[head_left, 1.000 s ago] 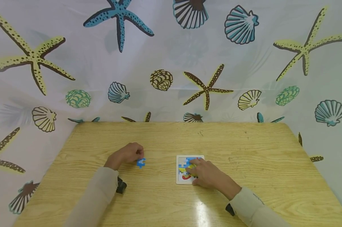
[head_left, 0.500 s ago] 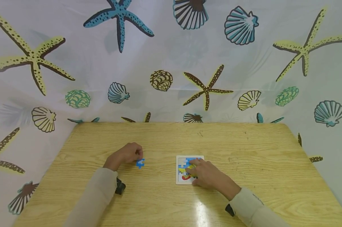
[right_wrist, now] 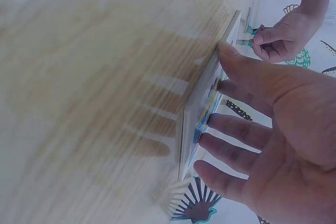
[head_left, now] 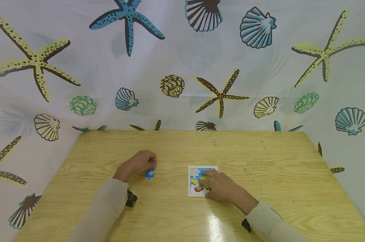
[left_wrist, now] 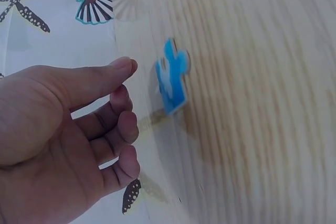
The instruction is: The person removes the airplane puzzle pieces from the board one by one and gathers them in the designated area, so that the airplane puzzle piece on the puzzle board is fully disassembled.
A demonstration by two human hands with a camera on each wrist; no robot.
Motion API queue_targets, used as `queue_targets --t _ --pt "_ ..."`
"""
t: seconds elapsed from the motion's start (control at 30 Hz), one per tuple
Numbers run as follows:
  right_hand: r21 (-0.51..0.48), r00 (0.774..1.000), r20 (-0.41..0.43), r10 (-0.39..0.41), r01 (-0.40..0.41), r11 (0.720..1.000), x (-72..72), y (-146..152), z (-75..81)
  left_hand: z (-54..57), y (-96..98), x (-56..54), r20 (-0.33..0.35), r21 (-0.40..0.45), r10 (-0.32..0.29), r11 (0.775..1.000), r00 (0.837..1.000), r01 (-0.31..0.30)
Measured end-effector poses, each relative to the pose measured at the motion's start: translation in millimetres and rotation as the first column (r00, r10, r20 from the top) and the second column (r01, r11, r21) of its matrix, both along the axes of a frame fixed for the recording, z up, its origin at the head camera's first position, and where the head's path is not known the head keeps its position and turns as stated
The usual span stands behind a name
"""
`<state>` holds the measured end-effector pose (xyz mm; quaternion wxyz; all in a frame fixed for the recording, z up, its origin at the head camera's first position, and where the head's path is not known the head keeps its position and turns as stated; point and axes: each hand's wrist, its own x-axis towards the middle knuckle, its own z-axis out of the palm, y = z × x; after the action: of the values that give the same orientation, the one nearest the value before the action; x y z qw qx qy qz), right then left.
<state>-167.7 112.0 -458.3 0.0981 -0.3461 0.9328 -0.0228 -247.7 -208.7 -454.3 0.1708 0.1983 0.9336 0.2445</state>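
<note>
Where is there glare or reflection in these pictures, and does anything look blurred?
Head view: a white glare streak on the pale yellow wood-grain table, below the white-framed square puzzle; left wrist view: the blue-and-white jigsaw piece looks soft-edged; right wrist view: finger-shaped reflections in the hazy tabletop, to the picture's left of the bare right hand, plus a bright spot at upper left.

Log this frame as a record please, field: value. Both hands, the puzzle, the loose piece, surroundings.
left grip: fingers loosely curled, holding nothing, next to the loose piece
right grip: fingers over the puzzle board, thumb at its edge
loose piece: blue and white, apart from the board
puzzle board: white-framed, partly covered by the right grip; pale patch at upper left, probably a gap
table: wood-grain
backdrop: white cloth, shell and starfish print
</note>
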Motion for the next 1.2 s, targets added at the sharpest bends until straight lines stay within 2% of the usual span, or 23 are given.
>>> queue_targets --t 0.23,0.47,0.63,0.83,1.0,1.2 --pt "-0.026 1.000 -0.004 -0.026 0.025 0.999 0.3 1 -4.7 -1.1 17.4 0.6 -0.021 0.048 -0.028 0.998 0.999 0.029" --pt "-0.035 1.000 -0.015 -0.027 0.026 0.999 2.9 3 -4.7 -4.3 36.5 3.2 -0.074 0.041 -0.052 0.998 0.996 0.056" --pt "-0.014 0.999 -0.036 -0.029 0.029 0.999 3.4 4 -5.3 -2.2 49.7 4.8 -0.062 0.050 -0.031 0.998 0.998 0.035" --pt "0.031 0.998 -0.065 -0.021 0.023 0.999 2.7 4 -3.4 -1.8 65.5 7.8 -0.096 0.038 -0.032 0.999 0.995 0.036" --pt "-0.005 0.998 -0.060 -0.035 0.035 0.999 1.9 5 -4.8 -0.9 81.4 11.8 -0.107 -0.007 -0.018 1.000 0.994 0.017" --pt "-0.046 0.998 -0.033 -0.057 0.056 0.997 1.2 8 -8.5 0.3 100.9 13.8 -0.110 -0.008 -0.013 1.000 0.994 0.013"
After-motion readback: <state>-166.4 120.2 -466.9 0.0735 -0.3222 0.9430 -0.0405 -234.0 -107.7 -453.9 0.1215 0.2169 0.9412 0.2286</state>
